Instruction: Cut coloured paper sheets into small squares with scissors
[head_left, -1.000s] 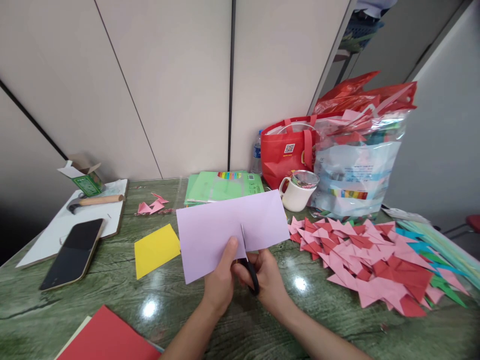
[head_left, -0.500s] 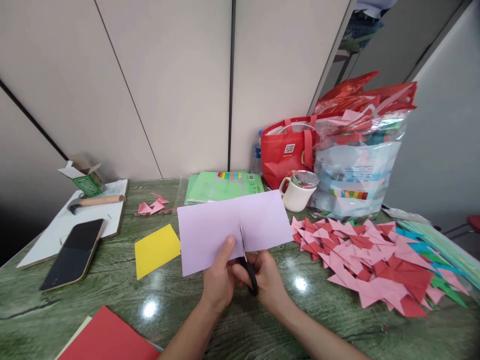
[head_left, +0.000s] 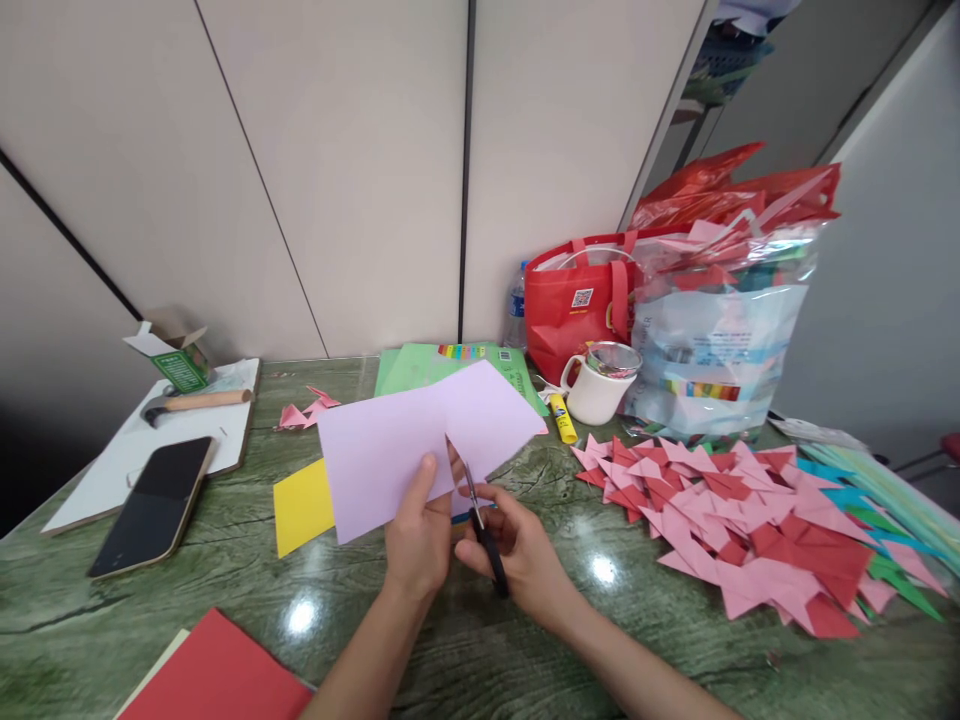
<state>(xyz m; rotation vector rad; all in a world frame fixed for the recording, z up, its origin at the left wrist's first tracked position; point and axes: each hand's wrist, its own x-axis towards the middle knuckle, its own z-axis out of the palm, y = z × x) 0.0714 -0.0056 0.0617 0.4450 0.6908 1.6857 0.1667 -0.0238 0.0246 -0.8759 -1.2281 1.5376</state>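
Left hand grips one lilac sheet, thumb pressed on its face. Right hand is closed round one pair of scissors, blades at the sheet's cut. Left of the grip, one yellow sheet (partly covered by the lilac). Beyond: one mug, one glue stick. Right: folded paper pieces, overlapped, uncountable.
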